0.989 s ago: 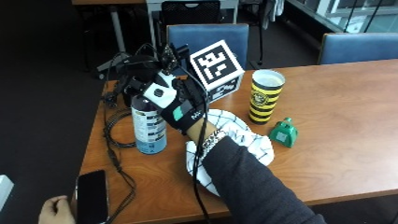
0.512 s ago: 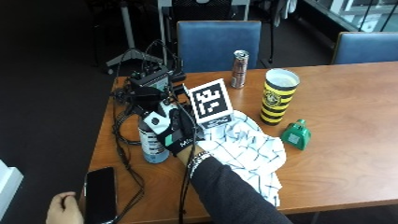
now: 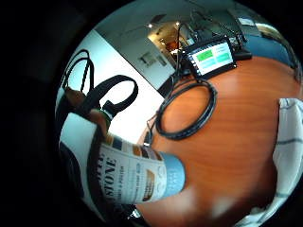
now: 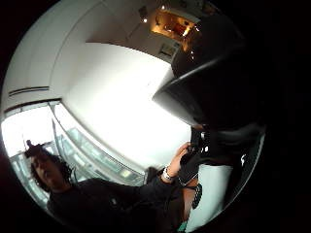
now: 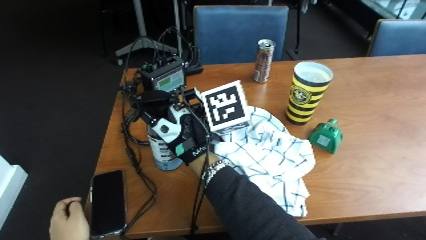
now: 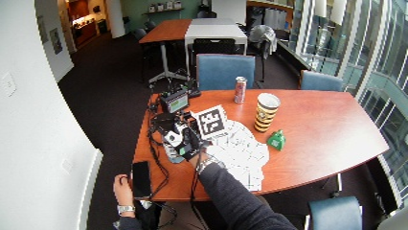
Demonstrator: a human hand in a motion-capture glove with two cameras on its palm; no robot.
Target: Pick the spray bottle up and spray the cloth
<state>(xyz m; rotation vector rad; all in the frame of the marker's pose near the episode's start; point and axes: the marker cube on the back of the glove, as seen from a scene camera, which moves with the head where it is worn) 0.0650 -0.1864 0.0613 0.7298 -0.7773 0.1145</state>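
So your hand [image 5: 188, 141] has its fingers wrapped on the bottle [image 5: 163, 150], base near the tabletop [image 5: 393, 150]; cloth [image 5: 273, 155] not sprayed yet.

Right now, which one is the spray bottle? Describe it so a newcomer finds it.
On the wooden table, look near the edge with the coiled cables, beside the checked white cloth. The spray bottle stands there, gripped by the gloved right hand; unlike the striped cup, it has a pale blue base.
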